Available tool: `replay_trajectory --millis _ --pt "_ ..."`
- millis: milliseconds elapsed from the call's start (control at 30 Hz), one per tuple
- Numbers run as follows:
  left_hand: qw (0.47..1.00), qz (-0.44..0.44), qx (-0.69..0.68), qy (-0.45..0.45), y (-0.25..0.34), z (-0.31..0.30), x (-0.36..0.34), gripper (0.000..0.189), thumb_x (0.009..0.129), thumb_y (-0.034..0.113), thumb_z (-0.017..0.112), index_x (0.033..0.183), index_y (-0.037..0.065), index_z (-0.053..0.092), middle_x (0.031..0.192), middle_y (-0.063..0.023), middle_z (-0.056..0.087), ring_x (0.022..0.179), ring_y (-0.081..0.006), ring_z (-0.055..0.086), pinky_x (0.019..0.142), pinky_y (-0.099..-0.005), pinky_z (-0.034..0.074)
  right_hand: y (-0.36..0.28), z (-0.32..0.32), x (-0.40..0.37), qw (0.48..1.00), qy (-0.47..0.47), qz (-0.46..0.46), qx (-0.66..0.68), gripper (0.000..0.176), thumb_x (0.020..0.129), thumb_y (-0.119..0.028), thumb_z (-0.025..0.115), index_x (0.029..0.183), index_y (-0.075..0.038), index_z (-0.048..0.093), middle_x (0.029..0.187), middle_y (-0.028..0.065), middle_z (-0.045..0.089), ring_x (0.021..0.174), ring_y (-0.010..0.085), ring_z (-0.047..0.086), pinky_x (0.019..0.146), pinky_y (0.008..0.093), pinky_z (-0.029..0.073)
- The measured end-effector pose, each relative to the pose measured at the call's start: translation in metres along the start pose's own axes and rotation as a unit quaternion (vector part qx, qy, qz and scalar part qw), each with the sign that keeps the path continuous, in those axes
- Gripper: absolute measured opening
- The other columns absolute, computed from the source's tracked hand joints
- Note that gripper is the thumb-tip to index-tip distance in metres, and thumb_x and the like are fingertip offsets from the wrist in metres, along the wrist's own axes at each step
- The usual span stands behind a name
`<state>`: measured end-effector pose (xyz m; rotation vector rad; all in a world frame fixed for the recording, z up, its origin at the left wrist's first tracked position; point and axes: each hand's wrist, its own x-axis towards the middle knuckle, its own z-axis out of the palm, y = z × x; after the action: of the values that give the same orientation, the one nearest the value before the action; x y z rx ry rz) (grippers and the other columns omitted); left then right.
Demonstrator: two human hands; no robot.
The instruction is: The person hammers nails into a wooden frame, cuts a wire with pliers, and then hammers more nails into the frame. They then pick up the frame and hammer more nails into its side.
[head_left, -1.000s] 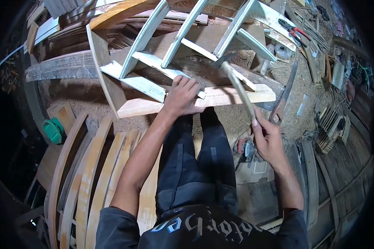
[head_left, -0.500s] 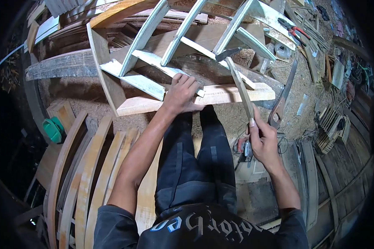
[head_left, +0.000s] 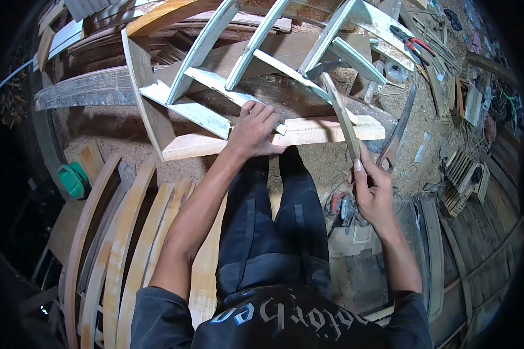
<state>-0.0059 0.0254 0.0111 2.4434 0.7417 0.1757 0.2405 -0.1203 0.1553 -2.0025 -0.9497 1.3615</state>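
My right hand is closed round the wooden handle of a hammer, whose dark head overlaps the lattice's right part. My left hand has its fingers curled over the end of a white-painted slat, with the thumb along the near edge of a pale wooden board. That slat meets the board just beside my fingers. The board lies across in front of my knees, joined at its left to an upright plank. More white slats cross in a diagonal lattice beyond my hands.
A handsaw leans right of the board. Red-handled pliers rest on the lattice's upper right. A power tool sits beside my right leg. Several curved timbers and a green container lie at left. Sawdust covers the floor.
My right hand has shifted slightly right and down with the hammer, and its head has dropped behind the slat's edge. My left hand stays in place.
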Motion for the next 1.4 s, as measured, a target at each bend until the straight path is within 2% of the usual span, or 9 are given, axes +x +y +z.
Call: replay_trajectory --millis 133,300,433,500,633,800,933,1333,1400 --pt "1.000 0.009 -0.001 0.012 -0.004 0.000 0.004 0.061 0.052 0.045 0.086 0.097 0.011 0.065 0.095 -0.0057 0.055 0.100 -0.0247 0.055 0.100 -0.0403 0.034 0.013 -0.001 0.001 0.990 -0.098 -0.064 -0.078 0.043 0.097 -0.003 0.056 0.140 0.002 0.055 0.066 0.0106 0.056 0.059 0.0120 0.056 0.058 0.0299 0.047" --pt "1.000 -0.012 0.003 -0.011 -0.002 -0.002 0.002 0.062 0.052 0.045 0.086 0.100 0.011 0.066 0.098 -0.0057 0.056 0.102 -0.0241 0.055 0.102 -0.0400 0.034 -0.004 0.000 0.000 0.999 -0.006 -0.015 -0.047 0.041 0.097 -0.002 0.056 0.137 0.005 0.055 0.069 0.0148 0.060 0.060 0.0153 0.058 0.061 0.0333 0.049" --pt "1.000 -0.002 0.002 0.000 -0.002 -0.001 0.003 0.062 0.052 0.043 0.087 0.101 0.012 0.066 0.101 -0.0056 0.057 0.103 -0.0240 0.055 0.103 -0.0399 0.033 -0.005 -0.005 0.003 0.992 -0.094 -0.023 -0.076 0.043 0.098 -0.003 0.056 0.140 0.003 0.054 0.065 0.0102 0.057 0.059 0.0116 0.055 0.057 0.0285 0.046" --pt "1.000 -0.010 0.003 -0.013 0.000 -0.001 -0.001 0.062 0.052 0.042 0.087 0.102 0.012 0.066 0.101 -0.0056 0.057 0.103 -0.0239 0.055 0.103 -0.0400 0.033 -0.006 -0.001 0.002 0.999 0.006 -0.004 -0.035 0.043 0.097 -0.003 0.056 0.139 0.004 0.053 0.067 0.0135 0.058 0.060 0.0144 0.058 0.060 0.0318 0.048" --pt "1.000 0.003 -0.004 -0.003 -0.001 -0.001 0.001 0.064 0.054 0.045 0.086 0.103 0.010 0.064 0.102 -0.0061 0.057 0.104 -0.0253 0.055 0.103 -0.0419 0.033 0.001 -0.008 0.002 0.989 -0.117 -0.025 -0.083 0.045 0.097 -0.004 0.056 0.141 0.003 0.052 0.069 0.0121 0.060 0.060 0.0148 0.060 0.059 0.0316 0.048" --pt "0.997 -0.057 0.037 0.025 0.014 0.003 -0.011 0.071 0.060 0.050 0.086 0.114 0.010 0.061 0.115 -0.0092 0.057 0.122 -0.0294 0.052 0.118 -0.0514 0.028 -0.004 -0.004 0.000 0.993 -0.022 -0.086 -0.073 0.050 0.096 -0.007 0.059 0.143 0.003 0.048 0.092 0.0258 0.068 0.075 0.0261 0.070 0.071 0.0370 0.053" --pt "0.994 -0.071 0.052 0.068 0.015 0.008 -0.016 0.073 0.059 0.050 0.085 0.115 0.010 0.062 0.120 -0.0090 0.058 0.126 -0.0293 0.050 0.119 -0.0492 0.028 -0.006 -0.005 -0.004 0.993 -0.100 -0.018 -0.056 0.047 0.096 -0.007 0.058 0.141 0.004 0.049 0.093 0.0291 0.067 0.081 0.0406 0.070 0.073 0.0393 0.053" --pt "0.993 -0.055 0.093 0.036 0.011 0.010 -0.018 0.091 0.066 0.062 0.076 0.133 0.002 0.059 0.138 -0.0128 0.058 0.137 -0.0292 0.047 0.116 -0.0501 0.033 0.002 -0.005 -0.006 0.983 -0.110 -0.111 -0.101 0.049 0.097 -0.004 0.055 0.144 0.003 0.046 0.073 0.0200 0.062 0.069 0.0266 0.069 0.069 0.0367 0.053" --pt "0.994 -0.050 0.090 0.040 0.011 0.012 -0.019 0.091 0.068 0.062 0.075 0.133 0.002 0.059 0.139 -0.0128 0.057 0.137 -0.0294 0.047 0.117 -0.0498 0.032 -0.010 -0.011 -0.002 0.994 -0.092 -0.038 -0.055 0.048 0.097 -0.005 0.055 0.144 0.003 0.047 0.073 0.0182 0.063 0.065 0.0244 0.068 0.067 0.0353 0.053"
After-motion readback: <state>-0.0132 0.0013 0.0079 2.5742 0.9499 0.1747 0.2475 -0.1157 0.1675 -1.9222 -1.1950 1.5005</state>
